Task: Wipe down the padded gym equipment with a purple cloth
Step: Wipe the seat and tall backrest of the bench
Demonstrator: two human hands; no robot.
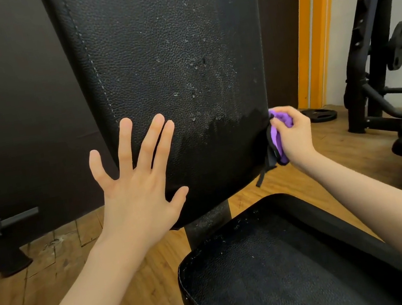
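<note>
Our left hand (135, 182) presses flat, fingers spread, on the padded backrest (165, 64); our right hand (294, 133) clutches the purple cloth (278, 133) at its edge.

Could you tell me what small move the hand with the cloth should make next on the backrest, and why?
Probably lift the right hand and sweep the purple cloth leftward across the back pad, just above the dark wiped band. The cloth sits at the pad's lower right edge, pale specks cover the leather higher up, and the left hand lies open by the pad.
</note>
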